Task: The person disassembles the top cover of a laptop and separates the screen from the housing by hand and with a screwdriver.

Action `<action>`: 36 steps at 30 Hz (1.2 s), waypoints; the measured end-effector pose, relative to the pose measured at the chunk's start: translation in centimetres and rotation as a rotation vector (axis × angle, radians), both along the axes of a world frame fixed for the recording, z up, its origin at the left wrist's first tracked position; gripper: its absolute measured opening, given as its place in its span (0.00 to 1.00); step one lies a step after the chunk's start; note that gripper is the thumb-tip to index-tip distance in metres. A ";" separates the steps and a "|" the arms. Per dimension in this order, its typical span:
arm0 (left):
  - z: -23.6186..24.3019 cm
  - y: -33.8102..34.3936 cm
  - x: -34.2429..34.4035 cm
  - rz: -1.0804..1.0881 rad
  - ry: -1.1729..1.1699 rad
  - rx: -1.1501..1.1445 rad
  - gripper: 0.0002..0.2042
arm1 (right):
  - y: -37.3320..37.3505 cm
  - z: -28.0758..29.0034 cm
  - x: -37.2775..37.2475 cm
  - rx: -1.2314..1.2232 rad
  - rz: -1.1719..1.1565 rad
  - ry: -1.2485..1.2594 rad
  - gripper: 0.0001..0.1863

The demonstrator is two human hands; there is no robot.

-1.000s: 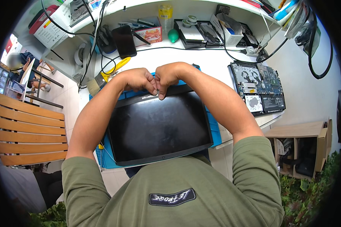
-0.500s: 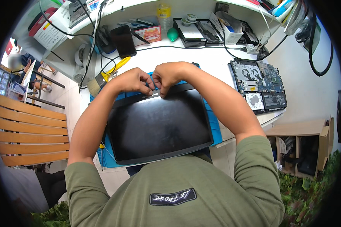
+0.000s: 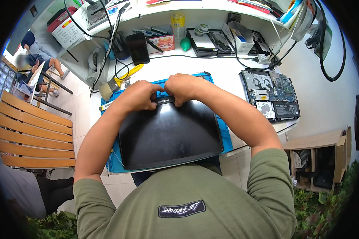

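Observation:
A dark laptop screen panel [image 3: 171, 137] in a black bezel lies face up on a blue work mat [image 3: 226, 139], its near edge against my shirt. Both hands are at the middle of its far edge, a short gap apart. My left hand [image 3: 141, 95] pinches the bezel there, thumb on the front face and fingers curled at the outer edge. To its right, my right hand [image 3: 184, 88] grips the same strip in a like way. Between the thumbs a short piece of bezel [image 3: 164, 100] with lettering shows. The fingertips behind the edge are hidden.
An opened laptop base [image 3: 271, 93] with bare boards sits at the right. A wide brush [image 3: 106, 91] and a yellow-handled tool [image 3: 129, 73] lie left of the mat. Behind are a phone [image 3: 138, 48], a green blower bulb [image 3: 185, 44] and loose cables. A wooden chair [image 3: 36, 133] stands left.
My thumbs have moved slightly apart along the far bezel, and the hands are curled more tightly over the edge. The whole view has shifted a little; the screen remains on the mat.

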State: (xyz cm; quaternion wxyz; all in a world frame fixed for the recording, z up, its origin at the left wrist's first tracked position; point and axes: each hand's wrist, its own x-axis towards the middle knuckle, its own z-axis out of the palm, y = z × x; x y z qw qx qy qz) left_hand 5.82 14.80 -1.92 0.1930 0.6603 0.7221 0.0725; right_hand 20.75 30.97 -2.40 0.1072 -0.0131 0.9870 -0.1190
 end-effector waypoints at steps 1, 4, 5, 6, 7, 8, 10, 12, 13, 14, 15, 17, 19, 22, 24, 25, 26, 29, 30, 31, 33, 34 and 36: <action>0.0 -0.2 0.4 0.000 0.015 0.004 0.30 | -0.2 -0.1 0.2 0.019 0.012 0.027 0.14; -0.7 -0.6 0.5 -0.030 0.016 0.116 0.32 | -0.6 -0.6 1.0 0.057 0.023 0.132 0.14; -1.0 -0.8 0.4 -0.045 0.005 0.173 0.32 | -0.6 -0.8 1.3 0.067 0.024 0.147 0.14; -1.3 -0.8 0.4 -0.027 -0.003 0.176 0.33 | -0.7 -1.0 1.5 0.078 0.026 0.161 0.13; -1.5 -0.8 0.3 -0.009 -0.012 0.180 0.33 | -0.8 -1.1 1.6 0.088 0.029 0.176 0.13; -1.4 -0.7 0.5 0.008 -0.021 0.184 0.34 | -0.8 -1.3 1.8 0.093 0.024 0.177 0.13; -1.3 -0.7 0.9 0.023 -0.020 0.179 0.37 | -0.8 -1.6 1.9 0.102 0.016 0.180 0.12; -1.4 -0.8 1.1 0.027 -0.023 0.208 0.40 | -0.7 -2.1 2.0 0.099 0.033 0.214 0.12; -1.9 -0.8 1.0 0.025 -0.028 0.241 0.42 | -0.6 -2.4 2.1 0.097 0.041 0.231 0.12; -2.2 -0.9 1.1 0.024 -0.033 0.273 0.44 | -0.6 -2.5 2.1 0.095 0.041 0.237 0.12; -2.5 -0.9 1.1 0.021 -0.005 0.277 0.45 | -0.7 -2.5 2.1 0.092 0.040 0.243 0.12; -3.0 -0.9 1.2 0.012 0.049 0.284 0.47 | -0.7 -2.7 2.1 0.088 0.041 0.249 0.12; -3.5 -0.9 1.5 -0.015 0.147 0.306 0.47 | -0.6 -2.9 2.2 0.085 0.045 0.249 0.12; -4.6 -1.2 1.5 -0.059 0.179 0.418 0.49 | -0.7 -2.8 2.6 0.042 0.028 0.293 0.12; -5.0 -1.3 1.4 -0.077 0.182 0.484 0.50 | -0.3 -3.2 2.5 -0.067 0.039 0.308 0.13; -5.2 -1.4 1.3 -0.077 0.193 0.500 0.50 | 0.0 -3.3 2.3 -0.122 0.045 0.316 0.14; -5.4 -1.4 1.3 -0.076 0.203 0.516 0.50 | 0.2 -3.2 2.1 -0.130 0.049 0.287 0.14; -5.7 -1.4 1.2 -0.098 0.188 0.556 0.50 | 0.5 -3.1 1.6 -0.105 0.083 0.239 0.15; -5.8 -1.4 1.2 -0.099 0.182 0.563 0.50 | 0.5 -3.3 1.5 -0.066 0.107 0.249 0.15; -5.8 -1.4 1.2 -0.099 0.176 0.570 0.50 | 0.4 -3.5 1.4 -0.027 0.132 0.260 0.15; -5.9 -1.4 1.2 -0.099 0.179 0.577 0.50 | 0.3 -3.9 1.4 0.018 0.176 0.320 0.14; -5.9 -1.4 1.2 -0.097 0.191 0.578 0.50 | 0.2 -4.1 1.5 0.041 0.197 0.350 0.14; -5.9 -1.5 1.2 -0.091 0.209 0.572 0.50 | -0.2 -4.4 1.0 0.083 0.188 0.325 0.13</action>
